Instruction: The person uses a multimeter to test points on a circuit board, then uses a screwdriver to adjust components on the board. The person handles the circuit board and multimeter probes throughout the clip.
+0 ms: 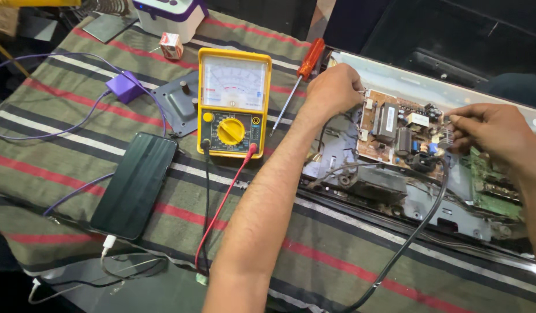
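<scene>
Near edge: striped cloth (349,255) covers the table, with a black cable (415,232) curving across it from the bottom edge up toward the right hand.
Left forearm: rises from the bottom centre and slants up and right, wrist bent so the knuckles face the camera.
Left hand (333,90): curled at the left edge of the brown circuit board (395,130); fingertips tucked under and hidden, so whether they pinch anything cannot be told.
Right hand (493,130): comes in from the right, palm down, thumb and forefinger drawn together on a small dark part at the board's right edge, where the black cable ends.
Board position: lies flat between the two hands, inside an opened metal chassis (442,203), touching the left fingers on one side and just beside the right fingertips on the other.
Green board (494,185): sits under the right wrist, to the right of the brown one.
Room: chassis frame hems the board below; cloth left of the forearm holds gear.
Meter (233,103): yellow analog, just left of the left forearm, red and black leads (218,208) trailing toward the camera.
Screwdriver (300,78): orange-handled, lying between meter and left hand.
Phone (135,185): dark, face up, well left, plugged into a white cable.
</scene>
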`<control>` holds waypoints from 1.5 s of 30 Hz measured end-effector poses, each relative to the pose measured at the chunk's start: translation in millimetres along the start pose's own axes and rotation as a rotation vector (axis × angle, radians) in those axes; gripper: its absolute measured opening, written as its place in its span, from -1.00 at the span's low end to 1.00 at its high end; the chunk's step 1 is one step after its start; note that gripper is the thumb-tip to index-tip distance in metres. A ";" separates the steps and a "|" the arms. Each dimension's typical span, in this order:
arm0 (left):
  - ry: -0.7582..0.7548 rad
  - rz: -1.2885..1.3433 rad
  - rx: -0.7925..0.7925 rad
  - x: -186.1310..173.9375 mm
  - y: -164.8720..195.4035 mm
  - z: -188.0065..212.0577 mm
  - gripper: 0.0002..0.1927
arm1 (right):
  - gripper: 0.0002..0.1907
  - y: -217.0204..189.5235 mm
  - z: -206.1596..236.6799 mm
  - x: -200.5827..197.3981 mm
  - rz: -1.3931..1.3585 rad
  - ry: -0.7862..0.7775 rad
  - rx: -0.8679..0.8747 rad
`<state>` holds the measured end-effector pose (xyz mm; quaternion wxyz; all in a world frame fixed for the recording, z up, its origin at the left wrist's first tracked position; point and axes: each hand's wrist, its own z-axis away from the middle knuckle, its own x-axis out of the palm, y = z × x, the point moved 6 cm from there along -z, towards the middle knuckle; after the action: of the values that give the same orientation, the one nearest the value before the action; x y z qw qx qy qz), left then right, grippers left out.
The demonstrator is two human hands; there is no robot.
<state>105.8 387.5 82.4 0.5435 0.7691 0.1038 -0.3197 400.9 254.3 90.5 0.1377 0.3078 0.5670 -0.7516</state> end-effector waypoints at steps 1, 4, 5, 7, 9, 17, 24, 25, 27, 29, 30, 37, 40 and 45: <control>0.007 0.002 0.004 0.6 -0.2 -0.2 -0.82 | -0.74 -0.8 0.4 -0.2 0.010 -0.001 -0.002; -0.048 -0.033 -0.027 6.5 -2.3 -2.5 -0.84 | -0.74 -0.7 1.8 -0.8 0.009 0.000 0.009; -0.049 -0.031 -0.021 7.2 -2.0 -2.9 -0.84 | -0.74 -0.4 2.5 -1.3 0.007 0.004 0.008; -0.050 -0.029 -0.007 7.2 -1.1 -3.8 -0.85 | -0.74 0.5 3.3 -2.5 0.002 0.013 0.002; -0.066 -0.027 -0.015 7.3 -1.1 -4.6 -0.84 | -0.74 2.3 3.6 -3.8 0.006 0.007 0.009; -0.122 -0.001 -0.037 6.2 0.7 -6.6 -0.85 | -0.73 4.6 3.9 -9.1 0.043 0.020 -0.019; -0.134 0.022 -0.067 8.4 -2.8 -14.2 -0.89 | -0.75 10.9 1.7 -14.8 0.029 0.037 0.002; -0.123 0.022 -0.063 8.8 -2.6 -14.7 -0.91 | -0.75 12.3 1.4 -15.5 0.019 0.036 0.002; -0.141 0.018 -0.064 11.2 -2.3 -14.4 -0.88 | -0.76 15.1 0.3 -16.6 0.011 0.041 0.005; -0.144 0.011 -0.052 11.1 -0.5 -14.4 -0.88 | -0.76 16.3 -1.4 -17.4 0.006 0.046 -0.002; -0.141 0.009 -0.044 11.1 0.5 -13.0 -0.88 | -0.76 16.6 -1.6 -17.7 0.009 0.046 -0.006; -0.109 -0.009 -0.026 7.7 4.6 -9.7 -0.90 | -0.77 15.8 -2.4 -16.2 0.024 0.057 0.006; -0.114 -0.015 -0.032 8.4 4.3 -9.2 -0.90 | -0.76 14.3 -1.1 -15.7 0.037 0.065 -0.004; -0.104 -0.016 -0.005 7.6 4.4 -7.2 -0.91 | -0.75 12.5 -0.2 -13.4 -0.002 0.026 -0.022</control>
<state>116.6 390.9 82.7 0.5477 0.7491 0.0823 -0.3633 418.3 248.7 89.2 0.1330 0.3157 0.5773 -0.7412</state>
